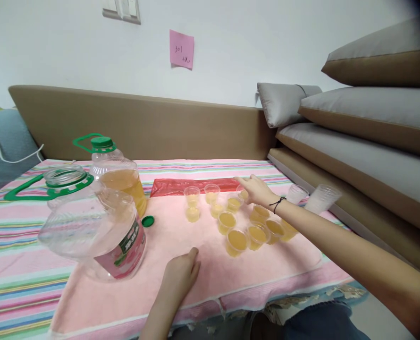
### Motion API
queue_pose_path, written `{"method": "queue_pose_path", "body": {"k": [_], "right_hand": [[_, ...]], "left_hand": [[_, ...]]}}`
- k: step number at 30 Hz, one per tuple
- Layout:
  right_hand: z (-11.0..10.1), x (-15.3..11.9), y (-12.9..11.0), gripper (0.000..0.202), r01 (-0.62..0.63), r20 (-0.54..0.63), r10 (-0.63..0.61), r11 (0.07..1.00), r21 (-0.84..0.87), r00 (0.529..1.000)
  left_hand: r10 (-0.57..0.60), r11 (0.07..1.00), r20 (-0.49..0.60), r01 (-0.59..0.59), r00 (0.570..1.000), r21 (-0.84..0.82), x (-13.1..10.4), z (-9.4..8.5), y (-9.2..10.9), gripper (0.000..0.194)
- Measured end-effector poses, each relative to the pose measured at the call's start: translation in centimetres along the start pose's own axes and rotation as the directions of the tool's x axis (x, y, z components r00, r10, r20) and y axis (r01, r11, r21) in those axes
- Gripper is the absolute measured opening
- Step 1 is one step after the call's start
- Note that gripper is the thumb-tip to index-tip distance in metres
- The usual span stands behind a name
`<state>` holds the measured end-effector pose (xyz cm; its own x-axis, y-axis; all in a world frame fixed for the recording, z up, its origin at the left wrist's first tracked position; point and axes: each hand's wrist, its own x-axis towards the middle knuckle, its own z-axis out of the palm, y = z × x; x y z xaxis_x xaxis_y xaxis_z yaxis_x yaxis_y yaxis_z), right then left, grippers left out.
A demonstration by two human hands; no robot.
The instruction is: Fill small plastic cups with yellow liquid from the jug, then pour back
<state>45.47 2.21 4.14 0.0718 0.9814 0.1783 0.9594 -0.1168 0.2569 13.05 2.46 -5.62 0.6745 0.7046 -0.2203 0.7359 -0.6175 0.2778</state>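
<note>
My right hand (pixel 255 190) reaches over to the far side of a group of small clear plastic cups. Its fingers are closed at the rim of one plastic cup (pixel 243 193) with yellow liquid in it, partly hidden by the hand. Several filled cups (pixel 237 242) stand nearer, some beneath my right forearm. Two cups at the back left, one of them a cup (pixel 192 191) near the red plastic, stand apart from the rest. My left hand (pixel 182 270) rests on the pink cloth (pixel 203 297), fingers curled in, with nothing visible in it.
An uncapped, seemingly empty jug (pixel 89 231) stands left, before a capped jug (pixel 125 179) of yellow liquid. A green cap (pixel 147 221) lies beside them. Red plastic (pixel 167 187) stretches along the back. Stacked cups (pixel 322 198) lie right, near piled cushions (pixel 373 141).
</note>
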Motion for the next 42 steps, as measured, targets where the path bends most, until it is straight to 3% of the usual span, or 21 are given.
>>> {"method": "queue_pose_path", "body": {"k": [16,42], "right_hand": [[-1.0,0.4,-0.9,0.081,0.074,0.030,-0.071,0.991,-0.116,0.997],[-0.7,1.1,-1.5,0.081,0.185,-0.004,-0.188,0.973,-0.138,0.982]], "left_hand": [[0.010,1.000,-0.009,-0.010,1.000,-0.010,0.1,0.3,-0.2,0.036],[0.021,0.999,-0.009,-0.022,1.000,-0.033,-0.2,0.2,-0.3,0.033]]}}
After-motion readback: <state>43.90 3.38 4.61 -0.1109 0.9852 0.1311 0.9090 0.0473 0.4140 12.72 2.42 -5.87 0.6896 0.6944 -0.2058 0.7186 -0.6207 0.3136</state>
